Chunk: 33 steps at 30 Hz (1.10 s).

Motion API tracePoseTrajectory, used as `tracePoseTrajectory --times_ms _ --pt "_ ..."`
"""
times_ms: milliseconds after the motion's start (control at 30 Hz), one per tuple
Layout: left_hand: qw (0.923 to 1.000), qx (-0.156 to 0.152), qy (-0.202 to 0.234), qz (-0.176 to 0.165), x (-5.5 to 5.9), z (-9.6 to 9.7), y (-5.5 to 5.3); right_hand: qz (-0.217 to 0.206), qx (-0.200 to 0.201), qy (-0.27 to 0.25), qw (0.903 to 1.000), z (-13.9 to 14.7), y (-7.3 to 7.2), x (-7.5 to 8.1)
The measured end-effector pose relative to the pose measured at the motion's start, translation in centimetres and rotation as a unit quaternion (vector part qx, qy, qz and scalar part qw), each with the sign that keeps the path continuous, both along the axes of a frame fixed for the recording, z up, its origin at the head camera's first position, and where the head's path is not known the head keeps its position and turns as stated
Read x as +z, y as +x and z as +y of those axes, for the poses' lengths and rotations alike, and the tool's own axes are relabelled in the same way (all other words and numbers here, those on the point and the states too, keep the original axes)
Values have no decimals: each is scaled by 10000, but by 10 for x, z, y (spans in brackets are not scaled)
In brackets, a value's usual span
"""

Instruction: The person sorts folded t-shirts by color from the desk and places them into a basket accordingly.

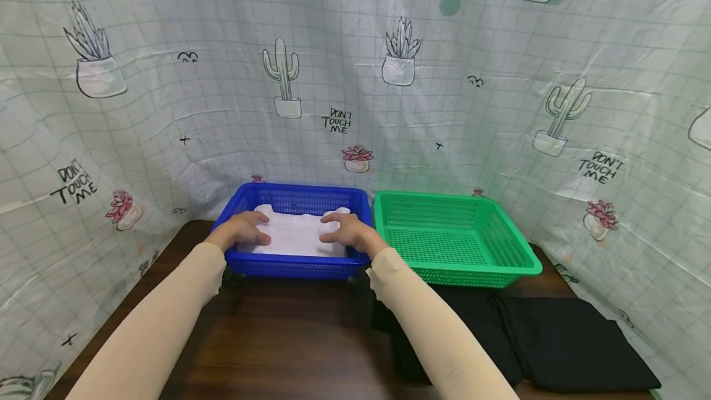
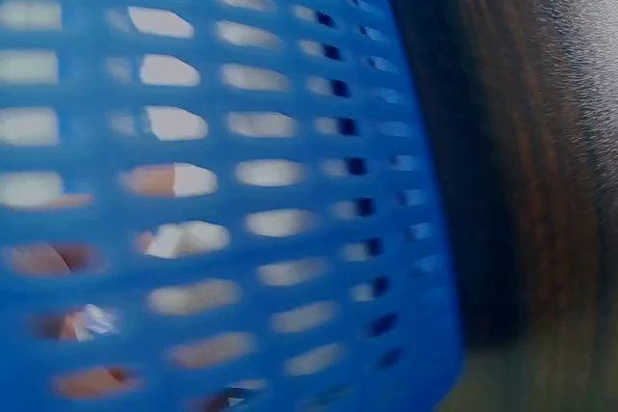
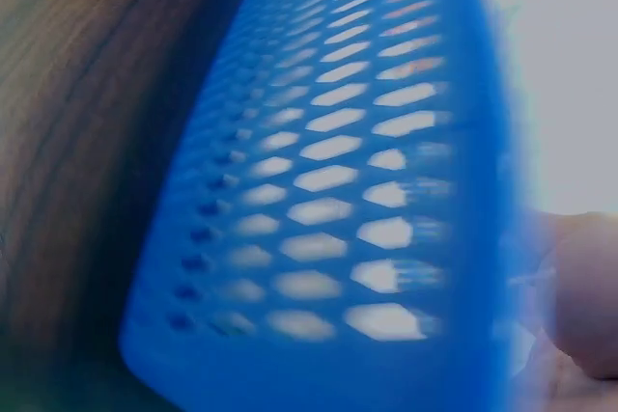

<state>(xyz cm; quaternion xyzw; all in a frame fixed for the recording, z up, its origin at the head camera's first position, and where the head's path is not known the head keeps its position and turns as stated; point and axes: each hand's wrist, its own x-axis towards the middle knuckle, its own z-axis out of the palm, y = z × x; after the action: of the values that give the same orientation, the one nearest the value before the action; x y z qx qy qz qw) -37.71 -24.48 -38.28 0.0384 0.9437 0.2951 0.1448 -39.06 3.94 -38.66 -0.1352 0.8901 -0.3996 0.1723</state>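
wooden worktop (image 1: 278, 338) | white cloth (image 1: 294, 234) lies in the blue basket (image 1: 294, 268) | left grip (image 1: 242, 231), right grip (image 1: 353, 231), both wide at its sides! | matched, gentle pressure should keep it flat

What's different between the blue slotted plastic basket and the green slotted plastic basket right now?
The blue slotted plastic basket holds white cloth; the green slotted plastic basket shows its bare bottom. The blue one stands left in the head view, the green one right. Both are open-topped.
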Motion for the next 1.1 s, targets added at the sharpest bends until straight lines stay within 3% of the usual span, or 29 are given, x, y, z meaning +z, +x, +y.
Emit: tracePoseTrajectory --times_ms 133,233,400,600,733,867,1000,1100 --pt "9968 -173 -550 558 19 9 8 220 459 32 9987 18 12 25" --pt "9936 -296 -482 983 33 17 16 185 722 -183 9970 38 24 45" --pt "9844 -582 90 1655 54 39 39 -9 907 -591 9941 85 56 77" --pt "9738 -958 1249 1642 69 76 83 217 1015 -498 9933 149 105 92" --pt "9614 -1300 1876 1536 66 100 111 330 940 -588 9933 189 132 87" --pt "9487 -1637 2396 1256 49 122 132 363 764 -799 9932 228 153 74" --pt "9331 -2061 2920 394 24 144 146 114 379 -854 9956 274 168 54" --pt "9254 -2088 3157 -211 5 160 149 -225 102 -825 9963 304 174 34"
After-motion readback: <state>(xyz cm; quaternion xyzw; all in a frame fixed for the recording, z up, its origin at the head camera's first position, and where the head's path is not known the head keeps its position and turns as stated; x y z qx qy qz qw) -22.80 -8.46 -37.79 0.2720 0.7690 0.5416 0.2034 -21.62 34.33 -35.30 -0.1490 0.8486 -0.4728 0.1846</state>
